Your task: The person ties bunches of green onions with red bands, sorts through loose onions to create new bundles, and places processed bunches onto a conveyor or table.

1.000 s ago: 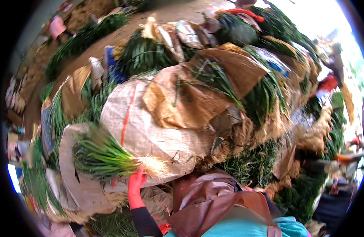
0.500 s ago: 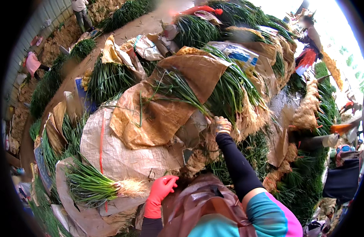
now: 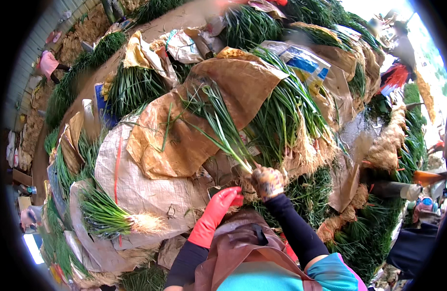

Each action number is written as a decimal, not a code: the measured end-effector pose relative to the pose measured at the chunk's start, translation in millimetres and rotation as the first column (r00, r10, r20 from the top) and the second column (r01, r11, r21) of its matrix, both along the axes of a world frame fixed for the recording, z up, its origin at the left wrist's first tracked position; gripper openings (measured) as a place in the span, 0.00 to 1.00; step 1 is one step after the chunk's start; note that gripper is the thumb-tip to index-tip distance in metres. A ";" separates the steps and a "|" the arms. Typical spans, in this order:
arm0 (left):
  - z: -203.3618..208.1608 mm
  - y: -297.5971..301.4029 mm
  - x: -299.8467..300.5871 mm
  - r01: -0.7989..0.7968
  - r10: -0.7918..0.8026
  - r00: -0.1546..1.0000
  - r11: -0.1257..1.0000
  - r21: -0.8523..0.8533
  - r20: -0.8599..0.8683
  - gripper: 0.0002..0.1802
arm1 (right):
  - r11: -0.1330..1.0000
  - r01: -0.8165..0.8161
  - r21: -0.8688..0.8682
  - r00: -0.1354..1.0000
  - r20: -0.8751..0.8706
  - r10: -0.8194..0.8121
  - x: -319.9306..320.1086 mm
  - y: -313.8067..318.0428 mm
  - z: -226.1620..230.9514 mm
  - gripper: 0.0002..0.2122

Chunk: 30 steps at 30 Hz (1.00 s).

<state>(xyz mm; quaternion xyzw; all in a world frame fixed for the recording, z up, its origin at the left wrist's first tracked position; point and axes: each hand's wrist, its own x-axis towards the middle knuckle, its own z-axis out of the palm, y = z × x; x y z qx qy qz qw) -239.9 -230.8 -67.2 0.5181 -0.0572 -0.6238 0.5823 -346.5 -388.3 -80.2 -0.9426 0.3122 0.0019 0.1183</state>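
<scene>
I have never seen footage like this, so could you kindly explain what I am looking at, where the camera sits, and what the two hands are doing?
This is one view from a fisheye camera worn on a person's head, looking down, so straight edges bend. The left hand, in a red glove, reaches toward the roots. The right hand, in a patterned glove, grips a bunch of green onions near its roots. Around them lie heaps of green onions on brown paper sheets and a white woven sack, with another bundle at lower left.
</scene>
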 end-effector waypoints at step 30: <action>-46.5 -32.6 -30.4 -0.294 0.311 0.948 0.935 0.198 -0.062 0.19 | 0.589 -0.138 0.796 0.981 0.194 -0.032 -7.0 -14.0 -12.1 0.17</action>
